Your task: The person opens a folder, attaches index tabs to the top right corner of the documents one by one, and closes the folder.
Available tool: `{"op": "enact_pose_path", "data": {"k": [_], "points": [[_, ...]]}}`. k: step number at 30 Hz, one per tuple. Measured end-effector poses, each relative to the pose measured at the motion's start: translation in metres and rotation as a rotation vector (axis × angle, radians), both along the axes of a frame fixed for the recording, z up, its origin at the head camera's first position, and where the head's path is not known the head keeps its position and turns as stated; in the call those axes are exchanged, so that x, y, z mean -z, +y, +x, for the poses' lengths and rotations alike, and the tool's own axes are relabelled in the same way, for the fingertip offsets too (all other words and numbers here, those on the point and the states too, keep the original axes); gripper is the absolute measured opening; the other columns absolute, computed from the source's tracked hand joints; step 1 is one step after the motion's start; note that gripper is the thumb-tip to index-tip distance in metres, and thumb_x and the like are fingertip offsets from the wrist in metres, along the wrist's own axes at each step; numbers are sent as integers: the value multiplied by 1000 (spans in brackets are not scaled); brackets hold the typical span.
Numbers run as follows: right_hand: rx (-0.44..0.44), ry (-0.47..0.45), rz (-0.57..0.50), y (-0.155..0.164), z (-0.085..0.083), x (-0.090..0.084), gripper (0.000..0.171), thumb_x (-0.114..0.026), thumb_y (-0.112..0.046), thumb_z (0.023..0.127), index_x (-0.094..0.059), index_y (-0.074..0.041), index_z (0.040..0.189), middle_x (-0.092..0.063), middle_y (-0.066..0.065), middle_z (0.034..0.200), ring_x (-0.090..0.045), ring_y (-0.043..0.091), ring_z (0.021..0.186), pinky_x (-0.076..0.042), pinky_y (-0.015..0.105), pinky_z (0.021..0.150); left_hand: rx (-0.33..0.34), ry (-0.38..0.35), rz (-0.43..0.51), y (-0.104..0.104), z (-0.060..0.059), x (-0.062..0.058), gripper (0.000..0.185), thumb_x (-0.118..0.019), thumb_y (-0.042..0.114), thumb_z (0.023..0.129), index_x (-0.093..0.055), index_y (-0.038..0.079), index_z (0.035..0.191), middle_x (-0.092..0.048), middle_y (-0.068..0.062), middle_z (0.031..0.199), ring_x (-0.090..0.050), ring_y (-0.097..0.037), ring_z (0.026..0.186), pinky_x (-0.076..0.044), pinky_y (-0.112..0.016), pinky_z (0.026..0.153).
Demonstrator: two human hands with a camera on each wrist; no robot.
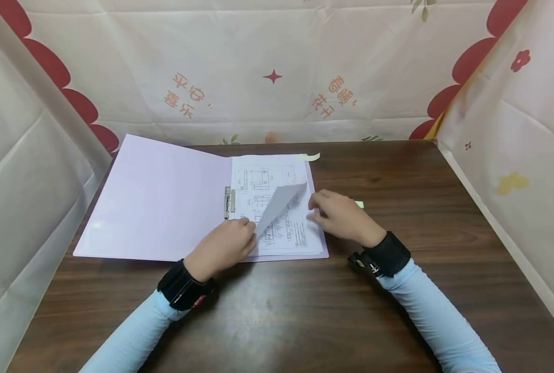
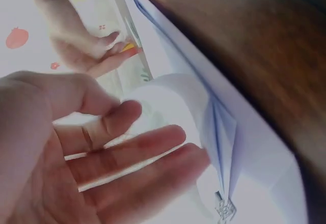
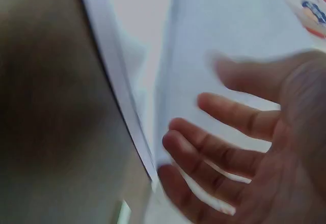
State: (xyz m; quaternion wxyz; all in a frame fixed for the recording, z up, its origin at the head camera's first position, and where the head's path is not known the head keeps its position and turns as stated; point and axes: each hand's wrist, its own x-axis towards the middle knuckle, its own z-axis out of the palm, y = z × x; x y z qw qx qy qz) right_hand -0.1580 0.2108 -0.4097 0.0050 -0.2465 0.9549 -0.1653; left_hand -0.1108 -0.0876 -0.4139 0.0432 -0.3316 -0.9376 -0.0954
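Observation:
An open lilac folder (image 1: 160,197) lies on a dark wooden table (image 1: 421,186). A stack of printed drawing sheets (image 1: 263,176) sits on its right half, held by a metal clip (image 1: 229,202). The top sheet (image 1: 279,204) is curled up and over from its right side. My left hand (image 1: 232,241) is at the stack's lower left, its nearly straight fingers (image 2: 127,152) against the curled sheet (image 2: 168,102). My right hand (image 1: 337,212) rests at the stack's right edge, fingers (image 3: 214,147) loosely spread on the paper, gripping nothing.
A pale yellow sticky tab (image 1: 309,157) pokes out at the stack's top right corner. A small green tab (image 1: 359,204) lies on the table just past my right hand. Cloth walls printed with red shapes (image 1: 277,77) close in the table on three sides.

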Motion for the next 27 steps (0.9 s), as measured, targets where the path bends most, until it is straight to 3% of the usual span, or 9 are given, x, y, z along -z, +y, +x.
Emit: {"op": "enact_pose_path", "data": {"k": [3, 5, 7, 10, 15, 19, 22, 27], "points": [[-23, -6, 114, -7, 0, 11, 56, -88, -42, 81, -69, -14, 126, -64, 0, 81, -55, 15, 69, -41, 28, 57, -81, 82, -16, -7, 8, -3, 18, -62, 15, 99, -67, 0, 90, -63, -7, 69, -49, -14, 54, -42, -28, 47], [-24, -24, 162, -10, 0, 15, 70, -91, -49, 74, -68, -17, 132, -57, -3, 71, -51, 15, 65, -34, 27, 53, -146, 134, -13, -14, 13, -4, 20, -62, 16, 99, -64, 1, 86, -57, -5, 62, -46, -14, 49, -38, -28, 43], [-21, -49, 180, -11, -1, 16, 74, -91, -52, 73, -69, -19, 135, -50, -3, 65, -49, 15, 62, -30, 28, 51, -212, 181, -1, -22, 19, -4, 23, -60, 14, 99, -61, 2, 80, -50, -3, 56, -41, -14, 46, -34, -27, 40], [-13, -70, 193, -11, -1, 17, 73, -89, -54, 73, -70, -20, 134, -43, -2, 59, -46, 17, 59, -27, 28, 50, -320, 197, 29, -38, 28, -5, 31, -58, 12, 98, -52, 6, 68, -39, 1, 51, -35, -13, 44, -28, -25, 39], [13, -105, 189, -11, 0, 16, 73, -89, -52, 74, -68, -20, 137, -46, -2, 58, -46, 18, 58, -27, 29, 50, -467, 190, 12, -64, 38, -4, 42, -55, 9, 97, -40, 10, 58, -24, 4, 53, -25, -13, 44, -22, -26, 39], [31, -140, 181, -10, 2, 15, 73, -89, -49, 76, -66, -20, 139, -49, -1, 58, -47, 18, 59, -29, 29, 50, -498, 131, -18, -74, 40, 0, 42, -52, 5, 95, -40, 10, 55, -21, 4, 54, -24, -13, 46, -20, -26, 39], [26, -154, 174, -11, 3, 14, 72, -89, -48, 77, -66, -19, 140, -47, 0, 58, -46, 19, 58, -29, 29, 50, -513, 29, -43, -77, 41, 3, 45, -52, 4, 94, -41, 11, 51, -23, 5, 53, -27, -14, 46, -23, -26, 39], [23, -165, 163, -14, 3, 14, 72, -89, -45, 78, -65, -18, 140, -42, -1, 58, -43, 18, 55, -27, 29, 50, -503, -75, -160, -76, 44, 0, 49, -54, 8, 96, -43, 13, 48, -24, 4, 53, -32, -16, 47, -28, -27, 40]]}}
